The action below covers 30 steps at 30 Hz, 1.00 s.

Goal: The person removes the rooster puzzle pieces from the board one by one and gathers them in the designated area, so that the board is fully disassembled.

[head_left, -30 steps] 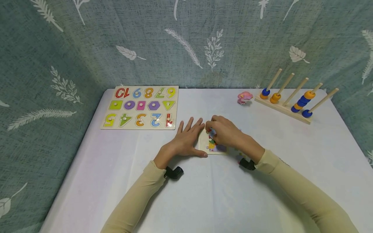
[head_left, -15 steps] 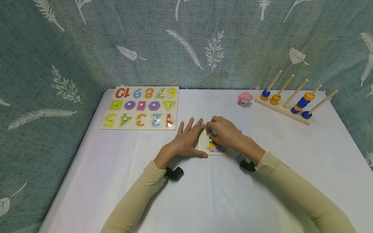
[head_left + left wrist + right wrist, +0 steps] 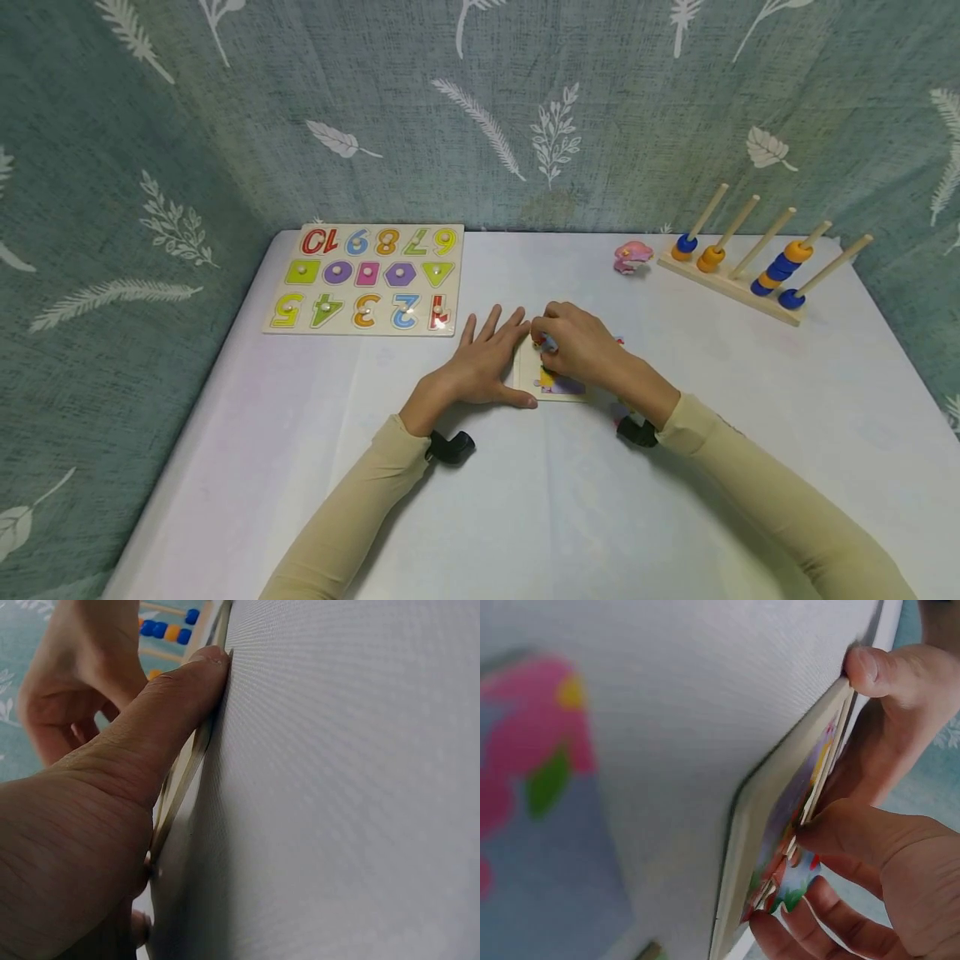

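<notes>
A small wooden jigsaw board [image 3: 528, 371] lies on the table between both hands. My left hand [image 3: 480, 367] is spread along its left side, fingers straight, the thumb near the front corner. In the left wrist view that thumb rests at the edge of the board [image 3: 180, 787]. Above the board, my right hand [image 3: 579, 343] pinches a jigsaw piece [image 3: 795, 879] between thumb and fingertips. The piece is light blue with green and stands tilted over the picture. Several pieces fill part of the frame; the right hand hides the rest in the head view.
A loose jigsaw piece [image 3: 551, 765] with pink flowers lies right of the board. A number puzzle board [image 3: 363, 279] is at the back left. A pink toy figure [image 3: 632, 257] and a wooden bead-peg stand [image 3: 731, 282] are at the back right. A patterned cloth [image 3: 480, 125] hangs behind.
The right fingers have shifted slightly over the board, and the pinched piece looks turned, with more light blue showing. The left hand stays in place. The head view has shifted a little.
</notes>
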Available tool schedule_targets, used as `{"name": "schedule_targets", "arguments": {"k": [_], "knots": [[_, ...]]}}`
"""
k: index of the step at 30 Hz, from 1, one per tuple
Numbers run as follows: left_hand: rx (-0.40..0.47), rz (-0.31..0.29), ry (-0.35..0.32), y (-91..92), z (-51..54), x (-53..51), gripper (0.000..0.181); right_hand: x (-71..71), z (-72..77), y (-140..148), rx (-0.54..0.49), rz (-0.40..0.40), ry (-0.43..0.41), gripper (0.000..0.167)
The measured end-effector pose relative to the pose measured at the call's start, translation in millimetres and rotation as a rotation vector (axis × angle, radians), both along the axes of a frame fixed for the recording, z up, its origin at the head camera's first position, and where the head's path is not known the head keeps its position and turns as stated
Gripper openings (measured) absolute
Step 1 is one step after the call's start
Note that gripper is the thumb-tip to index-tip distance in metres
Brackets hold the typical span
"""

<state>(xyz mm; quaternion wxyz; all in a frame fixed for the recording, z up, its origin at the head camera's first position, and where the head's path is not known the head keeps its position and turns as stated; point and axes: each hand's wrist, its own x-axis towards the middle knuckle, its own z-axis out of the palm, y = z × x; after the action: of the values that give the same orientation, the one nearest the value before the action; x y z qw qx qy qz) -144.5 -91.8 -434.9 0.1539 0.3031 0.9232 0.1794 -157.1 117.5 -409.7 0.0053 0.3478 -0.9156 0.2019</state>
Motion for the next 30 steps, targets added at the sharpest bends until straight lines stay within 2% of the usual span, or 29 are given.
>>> {"name": "schedule_targets", "arguments": {"k": [5,10,20,30], "knots": [[-0.007,0.001,0.021,2.4,-1.0,0.0,0.119,2.9,4.5,4.2,-0.037,0.011,0.038,0.016],[-0.012,-0.001,0.027,3.8,-0.8,-0.1,0.119,6.0,16.5,12.3,-0.052,0.026,0.056,0.020],[-0.016,0.021,0.013,2.0,1.3,0.0,0.120,11.6,30.9,37.5,-0.009,0.010,0.106,0.017],[-0.009,0.015,0.020,2.6,-1.3,0.8,0.121,14.8,35.6,64.4,0.061,-0.040,0.079,0.017]]}}
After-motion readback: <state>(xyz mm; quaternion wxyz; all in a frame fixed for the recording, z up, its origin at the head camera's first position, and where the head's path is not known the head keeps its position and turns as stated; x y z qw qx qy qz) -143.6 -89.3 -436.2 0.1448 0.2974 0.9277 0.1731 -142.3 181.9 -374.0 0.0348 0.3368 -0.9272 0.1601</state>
